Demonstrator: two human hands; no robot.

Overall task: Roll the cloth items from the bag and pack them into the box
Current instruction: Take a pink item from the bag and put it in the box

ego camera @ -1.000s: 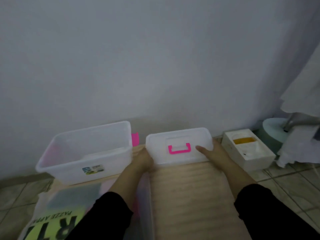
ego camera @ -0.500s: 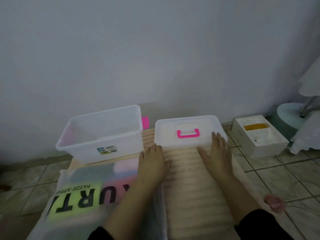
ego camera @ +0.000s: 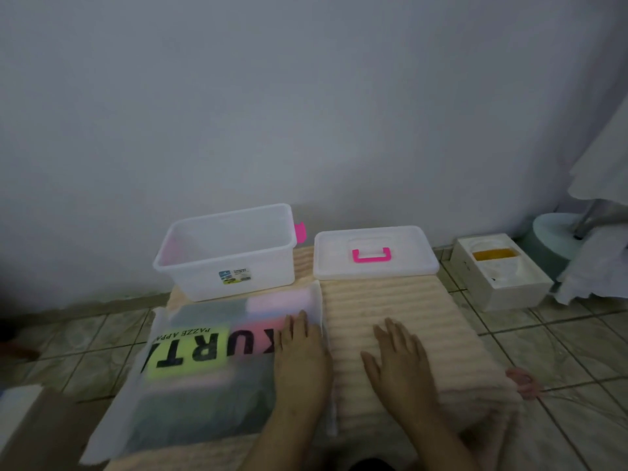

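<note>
On the ribbed peach towel (ego camera: 390, 307) spread over the tiled floor (ego camera: 560, 341), my right hand (ego camera: 397, 355) lies flat, palm down, fingers straight and a little spread, gripping nothing. Just to its left my left hand (ego camera: 300, 351) rests flat on the right edge of the translucent plastic bag (ego camera: 204, 368) with black letters on a yellow-green patch, its fingers straight and together, holding nothing either. The bag lies on the near left part of the towel, and through it I see the folded cloth items (ego camera: 272, 312), pink, red and grey-green, stacked inside. At the far left, just beyond the bag, stands the clear plastic box (ego camera: 227, 253) with a small label on its near wall, open at the top, a pink clip (ego camera: 299, 232) at its right rim. To its right, at the far end of the towel, lies the clear lid (ego camera: 373, 253) with a pink handle (ego camera: 371, 255). Further right on the tiles sits a white cardboard box (ego camera: 503, 270) with a white moulded insert
</note>
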